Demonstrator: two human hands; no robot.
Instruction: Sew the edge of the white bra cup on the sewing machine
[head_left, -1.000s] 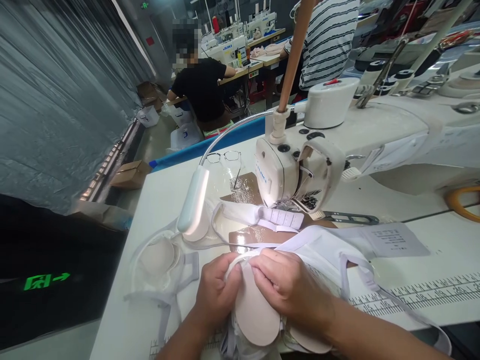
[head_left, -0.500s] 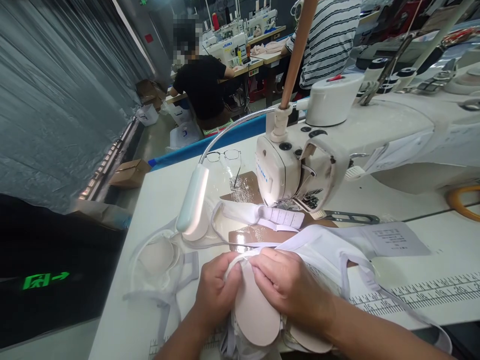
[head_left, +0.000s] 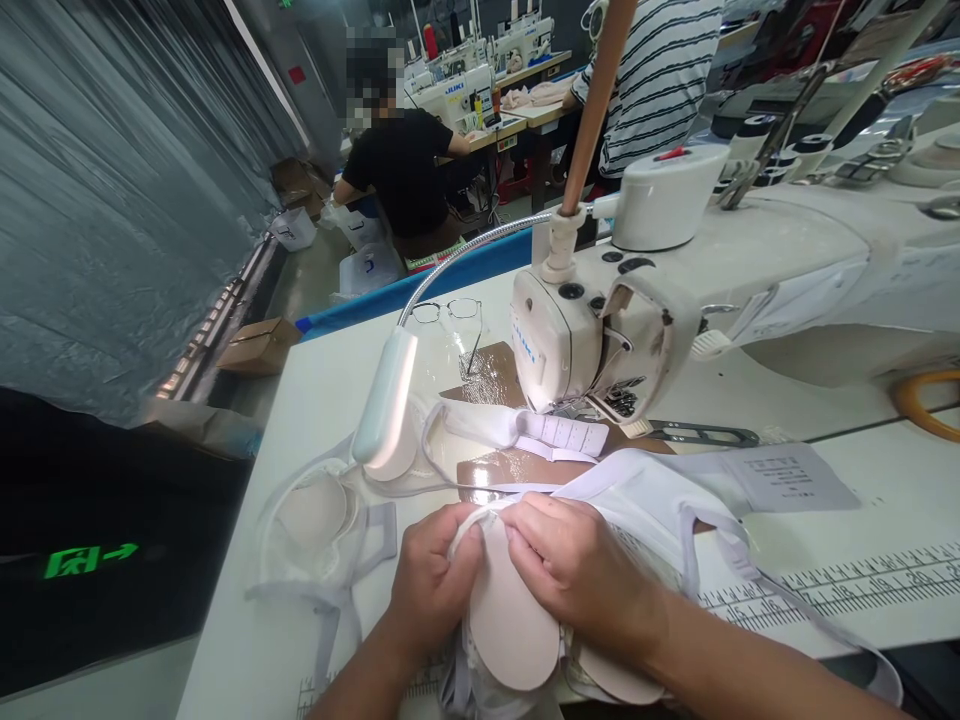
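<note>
1. Lower centre of frame: white bra in both hands, clear of the sewing machine head, right of centre.
2. Left hand: thumb and fingers pinching its pale edge. Right hand: fingers closed on same edge, just beside.
3. Done, my read: padded cups and printed wing look attached.
4. Remaining: edge probably mid-work; fingers hide stitching, can't tell how much.
5. Left of frame: second bra on table, untouched; finish unclear.

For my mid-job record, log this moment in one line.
left hand: pinching curved white fabric edge; right hand: pinching same edge; oval beige pad: between wrists; white JUKI sewing machine: beyond hands
</note>
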